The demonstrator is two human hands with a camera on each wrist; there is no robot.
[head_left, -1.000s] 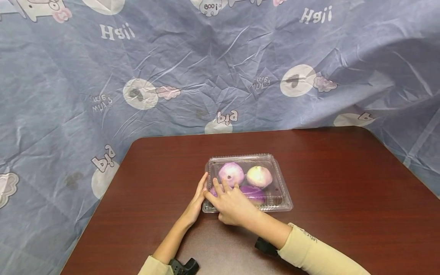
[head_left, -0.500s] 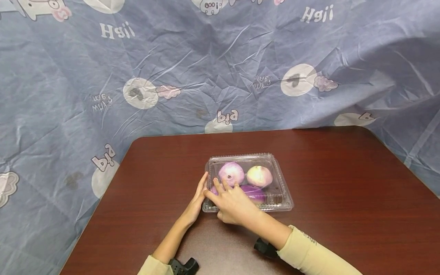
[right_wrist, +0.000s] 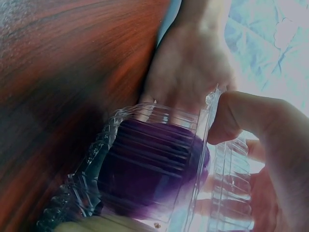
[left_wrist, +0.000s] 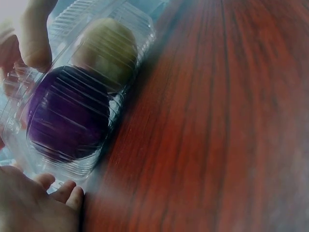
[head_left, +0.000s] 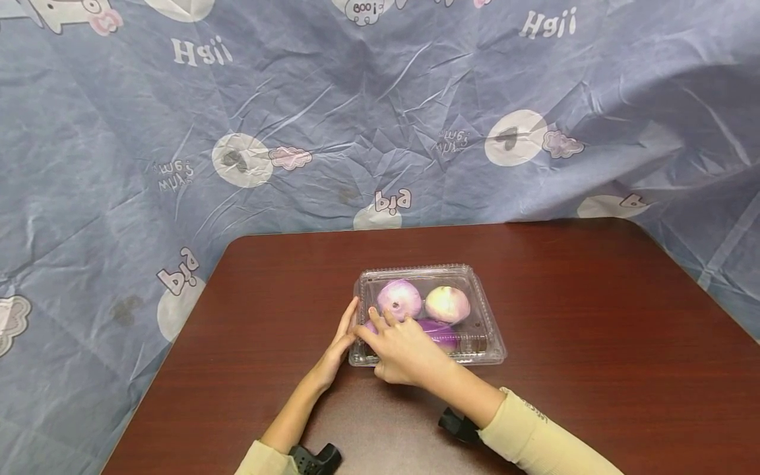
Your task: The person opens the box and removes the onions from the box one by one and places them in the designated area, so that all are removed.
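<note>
Near the middle of the dark red-brown wood-grain counter, well apart from its left and right edges, sits a clear rectangular plastic box with its ribbed lid down. Inside, on the far side, are a pale purple round vegetable and a cream-coloured round vegetable; on the near side lies a deep purple round vegetable, with another purple piece beside it, partly hidden. The right hand covers the box's near left corner, its fingers spread and slightly bent, pressing on the lid. The left hand lies along the box's left side, fingers nearly straight, touching but not gripping. Beyond the counter's far edge hangs blue-grey printed cloth.
</note>
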